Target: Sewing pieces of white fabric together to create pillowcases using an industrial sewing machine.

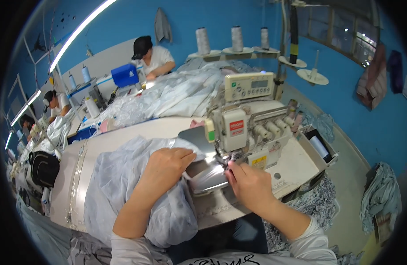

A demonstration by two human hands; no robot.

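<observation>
A bundle of thin pale grey-white fabric (119, 176) lies heaped on the sewing table and hangs over its front edge. My left hand (166, 168) rests on it with bent fingers closed on a fold, close to the shiny metal plate (212, 180) of an overlock sewing machine (234, 128). My right hand (251, 183) is at the machine's presser foot area, thumb and forefinger pinched together. What sits between those fingertips is too small and hidden to make out. The fabric's edge reaches toward the needle area.
Thread cones (237, 39) stand on a rack behind the machine. A large pile of pale fabric (181, 90) lies across the far table, where a co-worker (152, 57) sits. An open bin (316, 143) with a thread spool is at right. Patterned cloth (307, 207) lies below the table.
</observation>
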